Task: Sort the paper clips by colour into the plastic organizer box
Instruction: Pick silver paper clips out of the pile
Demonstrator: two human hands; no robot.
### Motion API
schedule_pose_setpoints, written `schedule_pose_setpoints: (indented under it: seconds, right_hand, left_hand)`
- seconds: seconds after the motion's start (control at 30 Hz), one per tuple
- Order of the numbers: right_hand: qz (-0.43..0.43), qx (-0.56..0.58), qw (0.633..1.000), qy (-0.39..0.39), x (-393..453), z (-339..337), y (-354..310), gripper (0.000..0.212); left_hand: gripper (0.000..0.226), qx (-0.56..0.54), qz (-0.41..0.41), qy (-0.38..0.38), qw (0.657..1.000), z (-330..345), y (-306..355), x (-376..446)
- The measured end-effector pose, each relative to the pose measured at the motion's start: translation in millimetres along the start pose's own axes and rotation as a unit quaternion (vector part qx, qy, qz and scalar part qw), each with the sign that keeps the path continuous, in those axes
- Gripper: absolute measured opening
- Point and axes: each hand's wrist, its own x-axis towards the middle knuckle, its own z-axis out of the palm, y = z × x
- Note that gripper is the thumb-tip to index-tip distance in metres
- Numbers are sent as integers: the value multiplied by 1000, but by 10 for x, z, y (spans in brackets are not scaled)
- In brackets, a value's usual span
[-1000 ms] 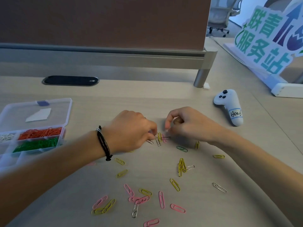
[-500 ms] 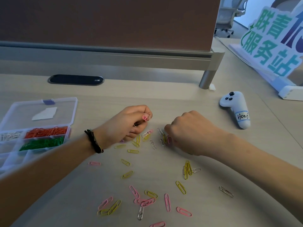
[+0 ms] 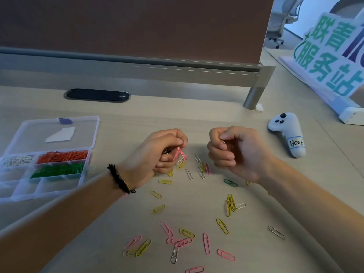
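**A:** What lies nearest on the counter (image 3: 197, 119)?

**B:** Loose paper clips (image 3: 183, 242) in pink, yellow and silver, scattered across the near edge, several overlapping; a yellow cluster (image 3: 230, 206) sits to the right, with a silver clip hooked beside it and another silver one well apart, further right.

**A:** And the hands?

**B:** Both are raised above the scatter, mid-counter. The left hand (image 3: 159, 154), a black cord bracelet (image 3: 120, 180) at the wrist, has its fingers (image 3: 180, 139) curled and pinching a pink clip (image 3: 180, 154), which hangs down towards the clips below. The right hand (image 3: 234, 152) is closed in a loose fist, with a small silver clip (image 3: 224, 142) held at the thumb and forefinger.

**A:** Where is the organizer box?

**B:** The plastic organizer box (image 3: 92, 154) lies open at far left, lid flat behind it. Orange clips (image 3: 63, 156) fill one compartment, green clips (image 3: 57, 170) the one in front, white clips (image 3: 17, 160) one to the left of the orange.

**A:** Beyond that?

**B:** A white controller (image 3: 289, 134) labelled "H006" at right, a dark cable port (image 3: 97, 95) behind, then the brown partition (image 3: 137, 26) and a green-lettered sign (image 3: 332, 56).
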Motion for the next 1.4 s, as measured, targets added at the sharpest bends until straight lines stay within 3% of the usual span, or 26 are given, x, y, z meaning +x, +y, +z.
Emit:
schedule_pose_setpoints:
  seconds: [0.13,0.23,0.33,0.43,0.53,0.73,0.83,0.93,1.03,1.17,1.4]
  right_hand:
    - [9,59,998,15,63,51,42,21]
    - [8,-112,991,70,95,143,40,23]
    - [-57,-310,946,78,70,240,20,16]
    - [-79,-361,929,31,37,293,25,11]
    - [-104,-397,910,52,13,336,28,10]
    - [-126,-557,818,67,6,334,5,17]
    - [-145,-626,762,81,7,299,1,22]
    - [-152,-657,732,94,-2,293,10,26]
    - [-131,-643,751,76,-10,324,15,35]
    - [-97,-558,823,36,-31,360,-21,38]
    - [-64,-436,898,13,-22,356,-71,35]
  left_hand:
    - [18,35,15,28,999,61,15,-35]
    - [14,40,23,66,997,88,11,-55]
    - [12,14,34,105,994,89,-10,-62]
    - [12,4,45,125,991,95,-20,-88]
    - [13,25,49,131,990,78,-2,-112]
    - [19,111,37,97,988,33,44,-144]
    - [18,97,10,72,993,-27,67,-144]
    - [16,71,5,72,995,-64,49,-138]
    - [10,40,11,52,998,-57,22,-145]
    - [13,14,10,19,1000,-56,22,-154]
    - [13,105,42,6,994,-38,13,-156]
